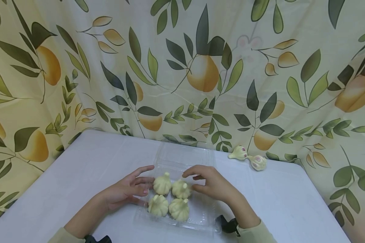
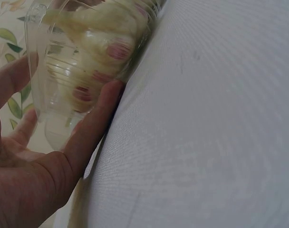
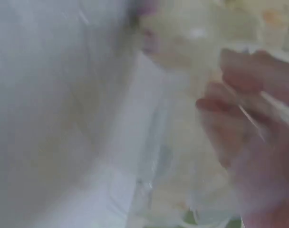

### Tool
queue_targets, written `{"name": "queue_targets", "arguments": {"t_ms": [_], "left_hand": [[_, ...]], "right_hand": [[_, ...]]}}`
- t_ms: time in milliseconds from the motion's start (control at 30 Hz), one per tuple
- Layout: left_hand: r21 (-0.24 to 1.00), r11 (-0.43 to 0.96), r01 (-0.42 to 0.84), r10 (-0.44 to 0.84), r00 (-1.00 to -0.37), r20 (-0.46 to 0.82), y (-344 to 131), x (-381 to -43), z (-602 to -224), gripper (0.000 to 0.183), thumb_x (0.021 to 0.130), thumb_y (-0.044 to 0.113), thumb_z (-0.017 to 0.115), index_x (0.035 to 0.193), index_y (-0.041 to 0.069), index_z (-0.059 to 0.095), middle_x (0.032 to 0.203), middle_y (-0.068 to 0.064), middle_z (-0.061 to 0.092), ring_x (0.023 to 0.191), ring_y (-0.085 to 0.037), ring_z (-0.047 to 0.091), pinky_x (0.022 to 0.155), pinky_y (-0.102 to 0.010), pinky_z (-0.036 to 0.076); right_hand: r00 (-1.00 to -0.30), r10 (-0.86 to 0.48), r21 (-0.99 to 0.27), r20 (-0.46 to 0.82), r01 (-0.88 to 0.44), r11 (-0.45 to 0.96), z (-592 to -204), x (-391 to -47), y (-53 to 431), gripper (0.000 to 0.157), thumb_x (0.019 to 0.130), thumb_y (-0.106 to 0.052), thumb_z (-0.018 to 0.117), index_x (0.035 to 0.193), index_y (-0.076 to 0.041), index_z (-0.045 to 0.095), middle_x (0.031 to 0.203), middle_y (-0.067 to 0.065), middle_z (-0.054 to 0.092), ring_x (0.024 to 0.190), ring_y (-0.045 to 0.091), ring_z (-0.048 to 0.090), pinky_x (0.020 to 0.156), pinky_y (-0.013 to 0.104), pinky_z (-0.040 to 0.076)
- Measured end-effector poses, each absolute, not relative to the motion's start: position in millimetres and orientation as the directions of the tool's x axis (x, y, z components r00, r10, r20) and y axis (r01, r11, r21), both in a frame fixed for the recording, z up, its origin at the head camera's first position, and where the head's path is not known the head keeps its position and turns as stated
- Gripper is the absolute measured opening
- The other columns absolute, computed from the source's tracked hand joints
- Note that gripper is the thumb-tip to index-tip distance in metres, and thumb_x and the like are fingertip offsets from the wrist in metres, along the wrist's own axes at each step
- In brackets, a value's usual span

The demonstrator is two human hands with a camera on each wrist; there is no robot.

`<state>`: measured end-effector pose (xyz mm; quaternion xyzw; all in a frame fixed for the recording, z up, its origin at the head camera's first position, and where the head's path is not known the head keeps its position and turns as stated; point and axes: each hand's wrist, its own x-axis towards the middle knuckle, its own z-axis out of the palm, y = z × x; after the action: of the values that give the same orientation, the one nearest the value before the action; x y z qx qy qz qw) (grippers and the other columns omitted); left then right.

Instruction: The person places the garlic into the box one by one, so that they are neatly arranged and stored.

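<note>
Head view: two bare hands flank a clear plastic container on a white-covered bench; its lid lies back at twelve o'clock.
Garlic in the container: four pale bulbs cluster in the nine o'clock half, namely the eleven o'clock bulb, the two o'clock bulb, the eight o'clock bulb and the five o'clock bulb.
Left hand: reaches in from eight o'clock to the container's nine o'clock wall; its fingers are extended and spread wide, with hold of nothing.
Left wrist view: one digit lies low along the clear wall, close to the bench cloth; pink-marked garlic shows through the plastic.
Right hand: comes from four o'clock and hovers over the container's one o'clock part, just beside the two o'clock bulb; its fingers bend loosely, a gap between thumb and forefinger, nothing held. Whether a fingertip brushes the bulb cannot be told.
Right wrist view: badly blurred, the bent fingers on the three o'clock side.
Loose garlic: a left loose bulb and a right loose bulb lie near each other by the bench's far edge, at two o'clock from the container.
Backdrop: a curtain printed with orange fruit and green leaves hangs at twelve o'clock.
</note>
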<state>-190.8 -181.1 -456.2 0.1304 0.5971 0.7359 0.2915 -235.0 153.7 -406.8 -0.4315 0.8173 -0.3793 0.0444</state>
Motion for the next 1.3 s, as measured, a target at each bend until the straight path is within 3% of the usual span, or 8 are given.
{"name": "queue_targets", "arguments": {"t_ms": [367, 633, 1100, 1200, 1300], "left_hand": [[0.956, -0.112, -0.273, 0.582, -0.797, -0.159, -180.7, -189.7, -456.4, 0.081, 0.095, 0.005, 0.062, 0.160, 0.023, 0.017, 0.159, -0.026, 0.025, 0.143, -0.037, 0.037, 0.091, -0.055, 0.053], [0.956, -0.111, -0.271, 0.578, -0.800, -0.159, -180.5, -189.9, -456.9, 0.081, 0.095, 0.005, 0.063, 0.160, 0.023, 0.017, 0.158, -0.025, 0.026, 0.142, -0.036, 0.038, 0.091, -0.055, 0.053], [0.954, -0.125, -0.271, 0.588, -0.795, -0.149, -181.2, -190.6, -458.0, 0.081, 0.095, 0.004, 0.062, 0.160, 0.023, 0.017, 0.158, -0.026, 0.025, 0.143, -0.036, 0.036, 0.091, -0.055, 0.053], [0.954, -0.128, -0.271, 0.587, -0.796, -0.148, -181.2, -191.1, -458.3, 0.082, 0.095, 0.004, 0.062, 0.160, 0.023, 0.017, 0.158, -0.026, 0.025, 0.144, -0.036, 0.036, 0.091, -0.055, 0.053], [0.954, -0.131, -0.271, 0.589, -0.795, -0.145, -181.4, -191.5, -458.8, 0.081, 0.095, 0.004, 0.062, 0.160, 0.023, 0.018, 0.158, -0.027, 0.024, 0.144, -0.037, 0.036, 0.091, -0.055, 0.053]], "right_hand": [[-0.748, -0.560, -0.650, 0.357, -0.629, 0.426, -386.4, -246.5, 194.7, 0.044, 0.081, -0.002, 0.081, 0.122, -0.011, 0.067, 0.124, 0.001, 0.068, 0.113, 0.025, 0.065, 0.088, 0.037, 0.057], [-0.837, -0.401, -0.633, 0.373, -0.546, 0.549, -383.8, -256.8, 221.9, 0.052, 0.082, -0.005, 0.081, 0.129, -0.015, 0.063, 0.132, 0.004, 0.062, 0.121, 0.025, 0.058, 0.094, 0.044, 0.054], [-0.885, -0.214, -0.660, 0.414, -0.453, 0.599, -393.1, -268.1, 252.0, 0.056, 0.083, -0.009, 0.080, 0.135, -0.011, 0.059, 0.141, 0.009, 0.056, 0.129, 0.034, 0.053, 0.096, 0.050, 0.051], [-0.887, -0.176, -0.671, 0.428, -0.442, 0.595, -396.0, -269.6, 256.0, 0.055, 0.083, -0.006, 0.080, 0.134, -0.010, 0.060, 0.140, 0.009, 0.056, 0.127, 0.028, 0.053, 0.097, 0.052, 0.050], [-0.890, -0.144, -0.689, 0.433, -0.430, 0.583, -400.4, -272.0, 259.8, 0.055, 0.082, -0.003, 0.080, 0.133, -0.010, 0.061, 0.140, 0.009, 0.056, 0.123, 0.013, 0.052, 0.099, 0.056, 0.048]]}}
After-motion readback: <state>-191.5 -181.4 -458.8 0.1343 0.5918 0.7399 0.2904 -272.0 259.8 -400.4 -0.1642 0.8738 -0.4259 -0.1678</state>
